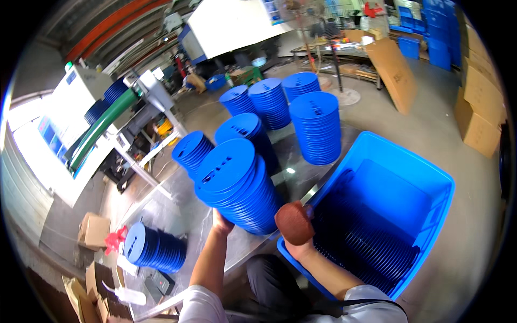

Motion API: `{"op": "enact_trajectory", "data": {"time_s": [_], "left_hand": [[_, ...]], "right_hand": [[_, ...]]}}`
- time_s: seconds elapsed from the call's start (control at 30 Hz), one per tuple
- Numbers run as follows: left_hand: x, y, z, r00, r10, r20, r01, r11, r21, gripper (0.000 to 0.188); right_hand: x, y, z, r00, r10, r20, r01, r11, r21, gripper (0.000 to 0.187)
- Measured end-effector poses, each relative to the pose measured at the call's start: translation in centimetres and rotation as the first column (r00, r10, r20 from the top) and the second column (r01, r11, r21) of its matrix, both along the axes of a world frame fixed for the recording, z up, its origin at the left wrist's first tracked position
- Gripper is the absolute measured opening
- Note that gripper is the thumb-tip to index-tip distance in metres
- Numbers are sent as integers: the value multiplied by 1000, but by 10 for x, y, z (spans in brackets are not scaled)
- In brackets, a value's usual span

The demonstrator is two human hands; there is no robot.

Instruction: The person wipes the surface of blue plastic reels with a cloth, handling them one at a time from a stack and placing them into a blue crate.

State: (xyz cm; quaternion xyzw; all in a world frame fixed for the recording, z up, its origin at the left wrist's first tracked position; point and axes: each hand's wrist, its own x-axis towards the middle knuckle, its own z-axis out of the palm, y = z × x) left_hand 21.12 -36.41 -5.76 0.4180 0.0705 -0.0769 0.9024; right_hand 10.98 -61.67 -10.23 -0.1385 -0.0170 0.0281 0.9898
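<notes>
Leftmost, the left hand presses flat against a tilted stack of blue discs on the bench; the right hand (brown-gloved) cups its other side, beside a blue crate.

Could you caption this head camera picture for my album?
Both hands, left bare, right brown-gloved, hold a tilted stack of blue discs beside a blue crate.

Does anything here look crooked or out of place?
Yes. The stack of blue discs between the left hand and the right hand leans over, tilted, while the stacks behind stand upright. Another stack lies on its side at the table's left end.
</notes>
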Motion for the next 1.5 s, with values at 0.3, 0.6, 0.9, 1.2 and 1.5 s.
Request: {"op": "enact_trajectory", "data": {"time_s": [0.3,0.6,0.9,1.2,1.5], "left_hand": [[-28,7,157,995,96,35,-102,924,367,91],[-27,-37,180,996,-58,-72,79,941,330,56],[-101,-74,214,861,209,463,-352,903,247,64],[-254,7,159,897,388,213,-440,834,332,62],[-431,70,42,717,652,-245,-527,738,421,62]], "right_hand": [[101,-40,172,992,98,-80,-114,963,-245,57],[109,-2,226,987,158,36,-113,830,-546,54],[48,6,228,971,23,238,68,927,-369,51],[-50,73,98,564,649,511,-801,580,146,91],[-194,173,30,689,687,230,-539,699,-470,83]]}}
